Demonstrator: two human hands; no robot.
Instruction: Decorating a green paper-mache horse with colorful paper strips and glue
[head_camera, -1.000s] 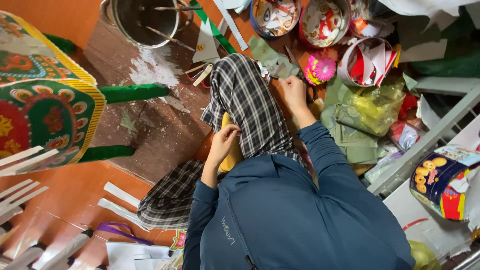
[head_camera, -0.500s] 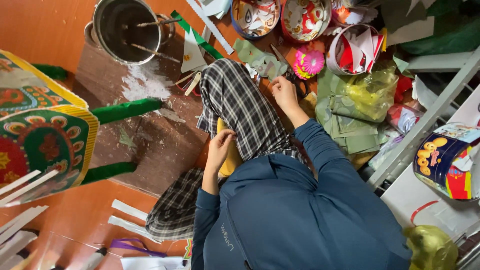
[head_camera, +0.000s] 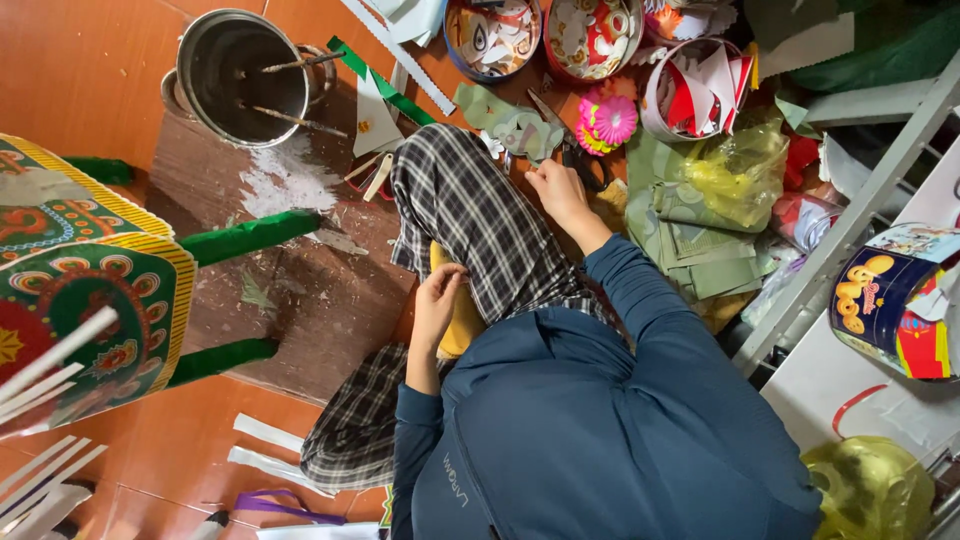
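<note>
Since the earlier frame the view had shifted, so the metal pot (head_camera: 243, 75) sat lower in the picture, while the hands had hardly moved. The right hand (head_camera: 556, 188) reached beside the scissors (head_camera: 570, 140) on the floor; whether it gripped anything could not be told. The left hand (head_camera: 438, 298) curled loosely around a yellow piece (head_camera: 463, 322) against the plaid trouser leg (head_camera: 482, 215).

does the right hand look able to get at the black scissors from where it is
Probably yes. The right hand lies on the floor right beside the black scissors, with only paper scraps around and nothing between them that shows.
</note>
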